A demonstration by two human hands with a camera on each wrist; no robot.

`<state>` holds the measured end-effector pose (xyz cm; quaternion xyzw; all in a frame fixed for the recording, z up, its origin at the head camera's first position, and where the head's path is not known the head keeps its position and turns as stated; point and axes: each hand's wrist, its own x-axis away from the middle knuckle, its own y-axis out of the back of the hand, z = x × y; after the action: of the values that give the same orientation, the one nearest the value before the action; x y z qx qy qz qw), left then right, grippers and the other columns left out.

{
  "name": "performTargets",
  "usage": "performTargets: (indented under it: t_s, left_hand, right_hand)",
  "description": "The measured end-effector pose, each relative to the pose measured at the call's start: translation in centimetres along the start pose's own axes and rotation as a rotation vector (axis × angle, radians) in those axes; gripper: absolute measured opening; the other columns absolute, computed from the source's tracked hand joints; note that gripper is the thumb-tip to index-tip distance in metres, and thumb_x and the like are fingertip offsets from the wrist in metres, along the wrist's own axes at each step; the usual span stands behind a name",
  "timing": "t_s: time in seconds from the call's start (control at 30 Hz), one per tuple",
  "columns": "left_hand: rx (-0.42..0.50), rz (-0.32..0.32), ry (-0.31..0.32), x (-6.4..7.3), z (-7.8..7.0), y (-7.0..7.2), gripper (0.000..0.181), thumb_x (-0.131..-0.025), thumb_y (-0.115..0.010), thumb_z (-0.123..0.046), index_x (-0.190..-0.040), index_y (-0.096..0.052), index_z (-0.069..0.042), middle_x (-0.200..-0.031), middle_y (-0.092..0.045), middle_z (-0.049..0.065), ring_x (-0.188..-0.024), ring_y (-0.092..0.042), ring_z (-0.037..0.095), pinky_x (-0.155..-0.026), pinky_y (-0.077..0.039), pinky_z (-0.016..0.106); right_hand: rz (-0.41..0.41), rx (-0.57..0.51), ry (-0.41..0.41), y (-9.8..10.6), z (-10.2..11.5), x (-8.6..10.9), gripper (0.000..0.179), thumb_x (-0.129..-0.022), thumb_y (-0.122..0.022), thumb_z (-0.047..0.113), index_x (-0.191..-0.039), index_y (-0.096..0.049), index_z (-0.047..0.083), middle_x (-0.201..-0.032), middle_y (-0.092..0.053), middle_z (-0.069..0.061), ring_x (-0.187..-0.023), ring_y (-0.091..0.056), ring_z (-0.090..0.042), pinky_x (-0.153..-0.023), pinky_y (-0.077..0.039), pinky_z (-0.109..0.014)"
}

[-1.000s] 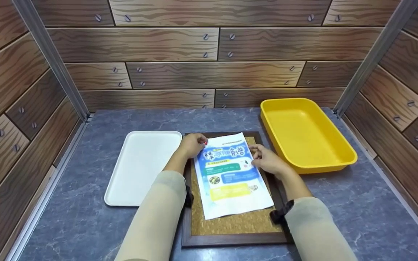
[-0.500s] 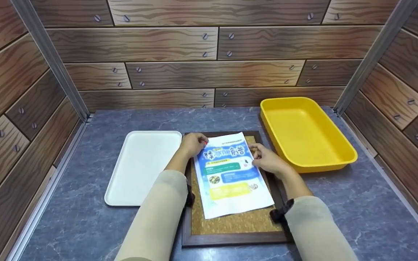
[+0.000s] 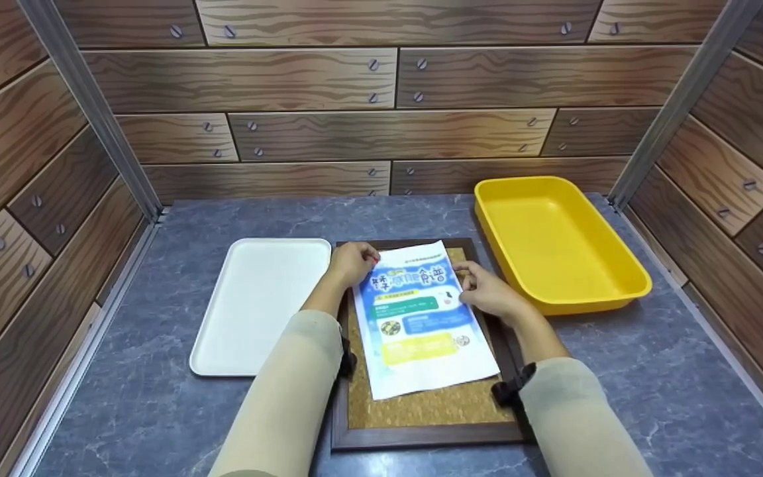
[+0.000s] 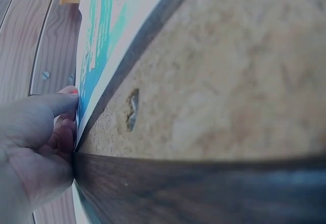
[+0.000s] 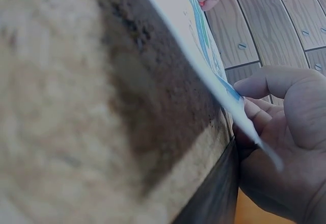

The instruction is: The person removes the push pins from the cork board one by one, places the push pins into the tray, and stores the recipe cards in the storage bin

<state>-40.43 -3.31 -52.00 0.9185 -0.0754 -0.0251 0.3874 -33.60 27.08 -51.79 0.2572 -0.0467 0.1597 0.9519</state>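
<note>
A printed paper sheet [image 3: 414,311] lies slightly askew on a dark-framed corkboard [image 3: 434,414]. At the sheet's upper left corner my left hand [image 3: 353,263] pinches a small red push pin [image 3: 375,260], mostly hidden by the fingertips. My right hand [image 3: 485,291] holds the sheet's right edge near the top. In the right wrist view the thumb [image 5: 254,84] lies on the printed side, other fingers are behind the paper, and that edge stands lifted off the cork. The left wrist view shows the left hand [image 4: 38,137] against the paper's corner, beside the frame.
A white tray [image 3: 259,305] lies left of the board, partly behind the left forearm. To the right stands a deep yellow bin [image 3: 554,245], close to the right hand. Wood-patterned walls [image 3: 315,136] enclose the grey marbled table [image 3: 123,397] at the back and sides.
Both hands stay almost in place at the paper's edges. The red pin shows a little less between the left fingertips than a second ago.
</note>
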Motion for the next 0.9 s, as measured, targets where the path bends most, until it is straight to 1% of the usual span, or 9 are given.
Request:
performTargets:
  t_s: [0.2,0.33,0.4,0.47,0.57,0.73,0.8,0.9]
  left_hand:
    - [-0.002,0.020,-0.013,0.2,0.0,0.0,0.013,-0.106,-0.067,-0.011,-0.107,-0.080,-0.012,-0.104,-0.078,0.006,-0.093,-0.061,0.019,-0.091,-0.052,0.034]
    - [0.002,0.038,-0.009,0.1,0.1,0.0,0.013,-0.106,-0.067,-0.012,-0.107,-0.080,-0.012,-0.105,-0.078,0.005,-0.094,-0.062,0.018,-0.092,-0.052,0.035]
    - [0.023,0.047,0.001,0.0,0.2,0.0,0.013,-0.107,-0.066,-0.013,-0.108,-0.079,-0.013,-0.106,-0.077,0.005,-0.095,-0.062,0.018,-0.092,-0.052,0.035]
    - [0.053,0.055,0.008,0.0,0.4,0.1,0.013,-0.108,-0.065,-0.013,-0.110,-0.077,-0.013,-0.108,-0.077,0.005,-0.095,-0.061,0.018,-0.091,-0.052,0.035]
    - [0.143,0.058,0.010,0.0,0.7,0.2,0.014,-0.109,-0.063,-0.013,-0.114,-0.076,-0.011,-0.109,-0.076,0.006,-0.094,-0.062,0.016,-0.089,-0.053,0.033]
    - [0.294,0.034,0.009,0.1,1.1,0.6,0.015,-0.110,-0.062,-0.013,-0.117,-0.075,-0.007,-0.109,-0.074,0.007,-0.097,-0.065,0.014,-0.088,-0.054,0.029]
    - [0.329,0.040,0.012,0.4,1.2,0.8,0.016,-0.110,-0.063,-0.013,-0.118,-0.074,-0.007,-0.111,-0.074,0.008,-0.100,-0.067,0.015,-0.089,-0.054,0.028]
    - [0.358,0.065,0.010,1.1,1.5,1.1,0.017,-0.110,-0.063,-0.015,-0.121,-0.073,-0.006,-0.116,-0.074,0.010,-0.104,-0.068,0.017,-0.091,-0.053,0.029]
  right_hand:
    - [0.000,-0.008,0.022,0.0,-0.1,0.1,0.075,-0.092,-0.061,-0.005,-0.161,-0.035,-0.001,-0.085,-0.051,0.000,-0.074,-0.047,-0.015,-0.068,-0.041,-0.025]
    - [-0.006,-0.018,0.026,-0.1,-0.1,0.1,0.074,-0.091,-0.060,-0.006,-0.161,-0.035,-0.002,-0.084,-0.050,0.000,-0.073,-0.046,-0.015,-0.067,-0.040,-0.025]
    - [-0.007,-0.021,0.024,-0.1,-0.1,0.1,0.074,-0.091,-0.060,-0.006,-0.161,-0.035,-0.002,-0.084,-0.050,0.000,-0.073,-0.046,-0.015,-0.066,-0.039,-0.025]
    - [-0.007,-0.023,0.022,-0.1,-0.1,0.1,0.074,-0.092,-0.060,-0.005,-0.161,-0.036,-0.001,-0.084,-0.050,0.000,-0.072,-0.046,-0.014,-0.065,-0.038,-0.024]
    - [-0.014,-0.023,0.026,-0.1,-0.1,0.2,0.073,-0.093,-0.060,-0.005,-0.161,-0.035,0.001,-0.082,-0.050,0.000,-0.070,-0.044,-0.014,-0.062,-0.036,-0.023]
    - [-0.018,-0.015,0.033,0.0,-0.1,0.1,0.076,-0.096,-0.060,-0.005,-0.166,-0.029,0.000,-0.084,-0.052,-0.001,-0.072,-0.045,-0.014,-0.063,-0.037,-0.024]
    - [-0.015,-0.006,0.028,0.0,-0.1,0.1,0.076,-0.098,-0.060,-0.003,-0.167,-0.028,-0.001,-0.087,-0.053,-0.002,-0.074,-0.047,-0.015,-0.064,-0.039,-0.024]
    - [-0.014,0.004,0.012,-0.1,-0.2,0.1,0.073,-0.099,-0.060,-0.002,-0.167,-0.031,0.000,-0.091,-0.054,-0.003,-0.077,-0.048,-0.016,-0.066,-0.040,-0.024]
